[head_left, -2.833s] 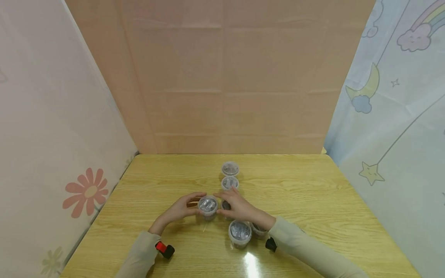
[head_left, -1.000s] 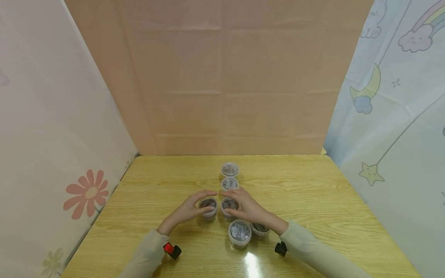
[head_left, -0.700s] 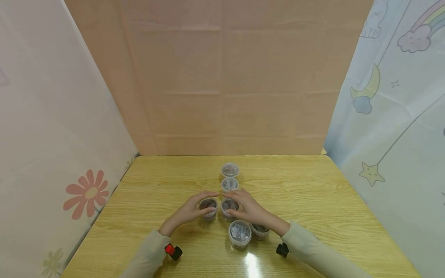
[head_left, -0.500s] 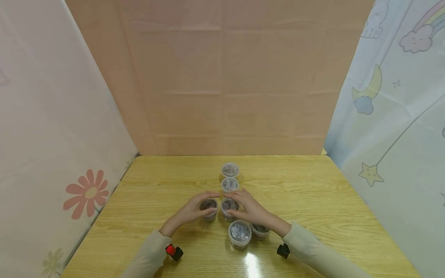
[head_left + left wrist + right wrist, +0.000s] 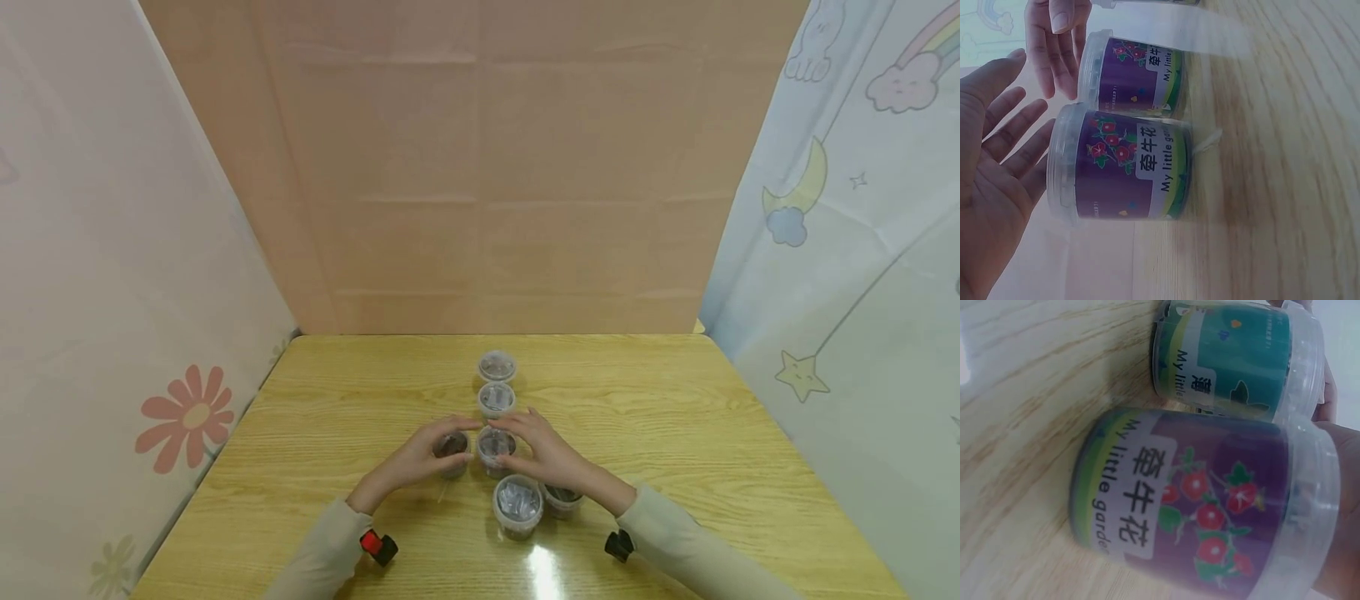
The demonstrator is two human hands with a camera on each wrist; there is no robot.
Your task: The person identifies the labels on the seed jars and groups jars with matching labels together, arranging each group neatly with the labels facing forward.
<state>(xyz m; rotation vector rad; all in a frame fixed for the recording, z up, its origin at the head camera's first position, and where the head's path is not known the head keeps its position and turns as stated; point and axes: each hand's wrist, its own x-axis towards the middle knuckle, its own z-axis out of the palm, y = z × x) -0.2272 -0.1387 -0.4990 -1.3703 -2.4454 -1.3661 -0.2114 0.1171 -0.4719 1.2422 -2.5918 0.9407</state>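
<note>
L hand (image 5: 415,454) spread around L tub (image 5: 452,444), R hand (image 5: 551,457) likewise at mid tub (image 5: 495,443); can't tell contact. Prob. best: press low & evenly, tubs upright.

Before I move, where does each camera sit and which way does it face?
Head: on the person's head, facing forward and down at six plastic tubs on a wooden table; left hand, right hand and sleeves show.
Left wrist: worn there, facing two purple-labelled tubs; fingers of both hands show.
Right wrist: worn there, facing a purple-labelled tub beside a teal-labelled one; part of a hand shows.
Shared: both hands, in head and left wrist views.
</note>
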